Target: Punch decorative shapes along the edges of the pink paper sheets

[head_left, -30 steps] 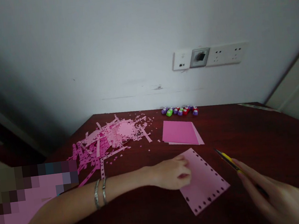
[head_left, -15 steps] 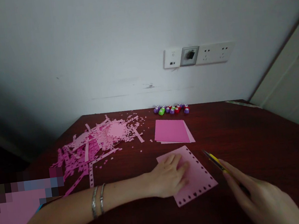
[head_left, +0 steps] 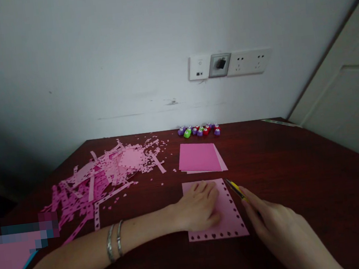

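Wall (head_left: 107, 51), grey: standing behind everything.
Table (head_left: 303, 180), dark red: bearing all the paper.
Scraps (head_left: 111, 169), pink: sprawling over the table's left part, strips and bits mixing.
Sheet (head_left: 227, 213), pale pink, 1: lying in front of the stack, below the left hand; small dark marks, seemingly punched holes, are running along its near and right edges. Just changed: it is now lying square to the person instead of slanting, so its marked right side, as judged, is facing the blade more directly.
Stack (head_left: 198, 157), pink: lying just beyond the sheet, a paler corner showing.
Left hand (head_left: 198, 206): pressing on the sheet, fingers bending close together, thumb standing apart.
Right hand (head_left: 275, 223): holding the knife, thumb and forefinger pinching it; the other fingers are hiding, so their state is untellable.
Knife (head_left: 238, 190), yellow: slanting, tip pointing just beside the sheet's far right corner; contact is not showing.
Coloured pieces (head_left: 199, 131): clustering near the wall.
Bracelets (head_left: 119, 240), 2: circling the left forearm.
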A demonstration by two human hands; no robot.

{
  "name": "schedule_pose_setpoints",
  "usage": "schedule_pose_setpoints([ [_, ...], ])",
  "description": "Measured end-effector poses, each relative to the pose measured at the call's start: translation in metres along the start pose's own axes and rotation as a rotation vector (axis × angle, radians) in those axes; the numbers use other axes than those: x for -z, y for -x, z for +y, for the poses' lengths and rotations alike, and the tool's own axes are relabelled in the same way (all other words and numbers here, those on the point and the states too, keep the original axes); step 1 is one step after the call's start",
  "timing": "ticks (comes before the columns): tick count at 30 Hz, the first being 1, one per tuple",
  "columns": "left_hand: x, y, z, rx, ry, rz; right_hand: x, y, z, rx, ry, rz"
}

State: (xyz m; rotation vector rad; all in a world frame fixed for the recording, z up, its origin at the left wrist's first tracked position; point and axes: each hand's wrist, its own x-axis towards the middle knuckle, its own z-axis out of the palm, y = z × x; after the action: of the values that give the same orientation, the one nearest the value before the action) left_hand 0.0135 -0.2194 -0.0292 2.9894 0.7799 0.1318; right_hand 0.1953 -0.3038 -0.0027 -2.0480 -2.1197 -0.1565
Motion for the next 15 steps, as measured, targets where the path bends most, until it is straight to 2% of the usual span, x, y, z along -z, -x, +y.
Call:
schedule_pose_setpoints([
  [4,0.001,-0.002,-0.003,0.006,0.016,-0.013,-0.001,-0.01,-0.004,0.021,0.041,-0.052],
  [15,0.001,-0.007,-0.012,-0.013,0.057,-0.06,-0.016,-0.017,-0.007,0.01,0.091,-0.046],
])
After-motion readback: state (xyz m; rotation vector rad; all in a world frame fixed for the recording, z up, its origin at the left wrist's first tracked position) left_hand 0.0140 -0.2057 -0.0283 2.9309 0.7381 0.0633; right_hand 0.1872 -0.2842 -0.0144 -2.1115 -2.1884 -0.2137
